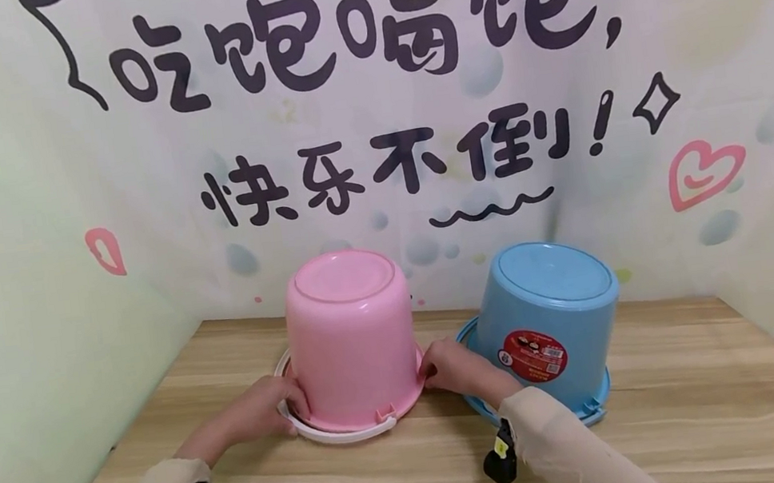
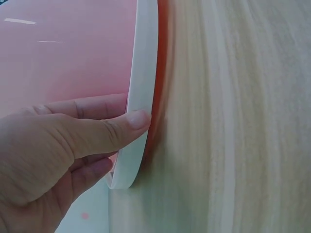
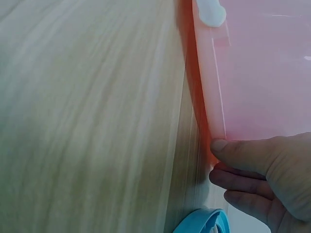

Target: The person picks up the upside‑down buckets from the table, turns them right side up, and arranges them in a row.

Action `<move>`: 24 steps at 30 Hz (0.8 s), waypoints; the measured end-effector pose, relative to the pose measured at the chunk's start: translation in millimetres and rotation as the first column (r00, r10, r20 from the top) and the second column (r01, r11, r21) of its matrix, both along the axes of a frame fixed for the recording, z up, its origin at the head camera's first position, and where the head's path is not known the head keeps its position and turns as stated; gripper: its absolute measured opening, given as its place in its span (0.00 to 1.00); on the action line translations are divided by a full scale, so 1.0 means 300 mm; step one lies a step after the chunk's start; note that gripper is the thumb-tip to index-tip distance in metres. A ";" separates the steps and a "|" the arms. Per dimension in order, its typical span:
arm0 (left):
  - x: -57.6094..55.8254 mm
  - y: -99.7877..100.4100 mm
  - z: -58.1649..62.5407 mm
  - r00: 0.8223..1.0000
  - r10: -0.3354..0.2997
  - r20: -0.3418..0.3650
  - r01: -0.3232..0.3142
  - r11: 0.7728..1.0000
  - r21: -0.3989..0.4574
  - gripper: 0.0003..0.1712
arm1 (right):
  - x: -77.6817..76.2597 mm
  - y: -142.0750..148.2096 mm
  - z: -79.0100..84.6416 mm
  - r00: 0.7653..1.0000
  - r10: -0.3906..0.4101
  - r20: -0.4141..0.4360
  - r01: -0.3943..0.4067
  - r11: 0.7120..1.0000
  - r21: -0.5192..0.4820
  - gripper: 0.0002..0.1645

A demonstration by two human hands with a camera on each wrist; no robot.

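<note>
A pink bucket [image 1: 352, 346] stands upside down on the wooden table, its white handle [image 1: 344, 438] lying around the rim at the front left. With thumb and fingers my left hand [image 1: 262, 408] grips the rim side; the left wrist view shows the thumb across the white handle [image 2: 144, 58] and fingers behind it. On the opposite side my right hand [image 1: 459, 368] holds the pink rim [image 3: 210, 92], thumb on its edge and the other fingers curled below. Some of the fingertips are hidden behind the rim.
A blue bucket [image 1: 565, 332], also upside down, is just right of my right forearm and partly behind it. It bears a red label [image 1: 534, 354]. Behind the table [image 1: 703, 396] hangs a printed cloth [image 1: 384, 218]. A black wrist camera sits at each sleeve.
</note>
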State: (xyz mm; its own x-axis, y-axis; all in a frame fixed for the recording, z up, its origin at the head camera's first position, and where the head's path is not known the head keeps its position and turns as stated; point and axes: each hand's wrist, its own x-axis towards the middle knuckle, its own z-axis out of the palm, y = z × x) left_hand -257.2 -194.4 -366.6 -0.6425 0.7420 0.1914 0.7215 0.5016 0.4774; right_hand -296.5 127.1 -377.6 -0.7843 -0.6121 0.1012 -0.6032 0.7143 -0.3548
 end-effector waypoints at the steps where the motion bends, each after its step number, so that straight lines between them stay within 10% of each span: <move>1: 0.000 0.000 0.005 1.000 -0.003 -0.004 0.003 1.000 0.000 0.14 | 0.000 0.001 0.002 1.000 0.005 -0.004 -0.005 1.000 -0.001 0.06; 24: -0.002 -0.007 0.119 1.000 0.004 0.026 -0.004 1.000 0.006 0.13 | 0.029 0.031 0.022 0.991 -0.021 -0.129 0.008 0.995 -0.096 0.11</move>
